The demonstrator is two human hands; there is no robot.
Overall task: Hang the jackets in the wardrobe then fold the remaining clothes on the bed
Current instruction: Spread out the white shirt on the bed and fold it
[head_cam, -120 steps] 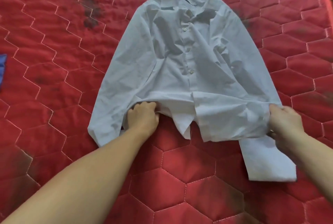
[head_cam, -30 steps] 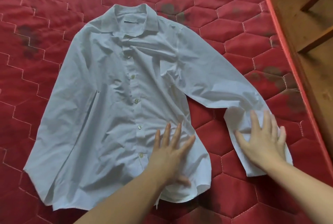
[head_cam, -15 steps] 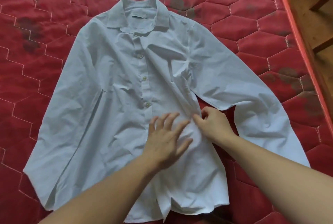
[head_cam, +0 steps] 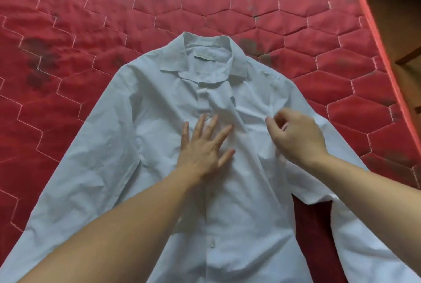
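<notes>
White button-up shirt (head_cam: 159, 146): laid face up on the bed, hem nearest the viewer and running out of the bottom of the view, collar farthest. Its long axis runs straight away from the person, along the button placket.

Left hand (head_cam: 202, 146): flat on the shirt's chest, just left of the placket, fingers (head_cam: 198, 125) straight and spread, pressing the cloth down, gripping nothing.

Right hand (head_cam: 296, 136): over the shirt's right chest, beside the placket's far side, fingers (head_cam: 271, 123) loosely curled. Whether they pinch a fold of cloth cannot be told.

Right sleeve (head_cam: 364, 232): angled outward from the shirt body toward the near right, with a wedge of bed showing between sleeve and body. Left sleeve (head_cam: 75, 168): lying close along the body's left side.

Collar (head_cam: 205, 59): open, label visible inside, beyond both hands.

Quilted red mattress (head_cam: 296, 9): hexagon stitching, dark marks, beyond the collar; its edge runs down the right.

Judgement: smoothing stage, fold not yet made. Both hands sit mid-chest, so each sleeve lies outward of its nearer hand.
</notes>
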